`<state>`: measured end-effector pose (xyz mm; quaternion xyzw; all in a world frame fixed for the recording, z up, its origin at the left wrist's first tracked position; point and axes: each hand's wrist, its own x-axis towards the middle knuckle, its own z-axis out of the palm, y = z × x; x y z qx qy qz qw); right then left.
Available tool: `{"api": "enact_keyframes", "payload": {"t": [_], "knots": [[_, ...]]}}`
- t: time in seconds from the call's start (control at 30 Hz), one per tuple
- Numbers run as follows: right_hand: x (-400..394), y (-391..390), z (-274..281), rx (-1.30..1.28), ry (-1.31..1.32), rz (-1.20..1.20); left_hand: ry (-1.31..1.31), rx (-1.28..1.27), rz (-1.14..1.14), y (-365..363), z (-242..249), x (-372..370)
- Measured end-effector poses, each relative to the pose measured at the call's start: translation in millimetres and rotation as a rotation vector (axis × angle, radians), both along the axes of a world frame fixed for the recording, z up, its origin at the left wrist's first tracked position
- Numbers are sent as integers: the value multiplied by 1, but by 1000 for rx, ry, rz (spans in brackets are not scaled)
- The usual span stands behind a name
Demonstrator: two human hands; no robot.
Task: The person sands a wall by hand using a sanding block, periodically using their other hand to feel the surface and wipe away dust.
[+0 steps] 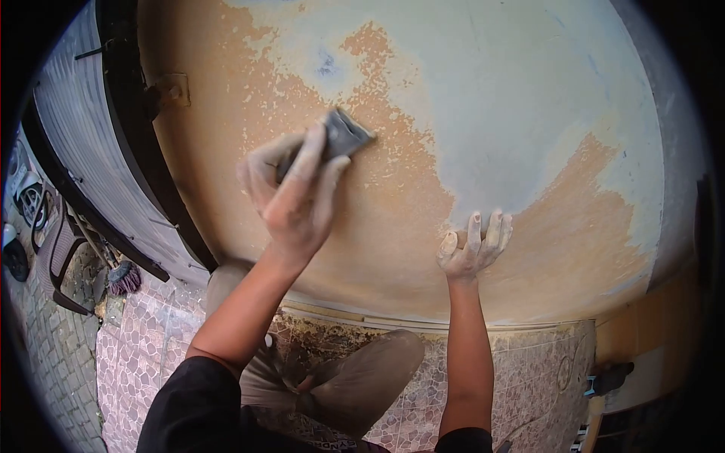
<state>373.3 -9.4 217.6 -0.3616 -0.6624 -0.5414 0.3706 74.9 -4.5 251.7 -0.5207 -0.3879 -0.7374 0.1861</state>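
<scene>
My left hand [296, 181], dusted with white powder, grips a folded piece of dark grey sandpaper [346, 137] between thumb and fingers. The sandpaper is against the wall [393, 189], where orange-tan paint shows through worn, speckled patches. Pale grey-white filler [498, 98] covers the wall's upper middle and right. Lower and to the right, my right hand [476, 245] is at the wall by the filler's lower edge. Its powdery fingers are bent and a little apart, with nothing seen in them.
A dark frame with a corrugated sheet [79, 113] borders the wall on the left. Beyond it are a dark chair [60, 253] and a mop head [124, 278] on paving. Below lies a stone-patterned tiled floor [151, 332]. My bent knee [385, 362] is close to the wall's base.
</scene>
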Motion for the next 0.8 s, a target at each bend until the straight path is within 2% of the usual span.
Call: {"api": "enact_keyframes", "payload": {"t": [0.1,0.13,0.2,0.23,0.27,0.33,0.4,0.47,0.53,0.63,0.73,0.77,0.8], "knots": [[0,4,3,20,2,7,-141,79,53,13,-2,-7],[0,4,3,25,-2,10,15,35,82,8,-26,-2],[0,2,2,25,-2,12,452,85,0,3,-86,9],[0,2,2,21,-1,6,724,6,-34,-6,-94,0],[0,2,2,17,-4,1,723,6,-31,-7,-99,-1],[0,6,4,31,-5,16,608,-32,-55,-14,-73,-4],[1,1,2,12,-12,23,268,-52,-19,-9,-33,-9],[-1,2,2,15,-3,6,-40,72,49,13,-7,-11],[0,2,2,22,-5,21,80,76,122,7,-18,-1],[0,3,3,25,0,23,601,72,14,-1,-93,1],[-1,4,3,44,15,22,662,-41,-79,-14,-85,-13],[-3,4,3,54,32,31,529,-54,-49,-14,-77,-13],[-3,3,2,47,28,26,525,-59,-56,-13,-56,-13]]}}
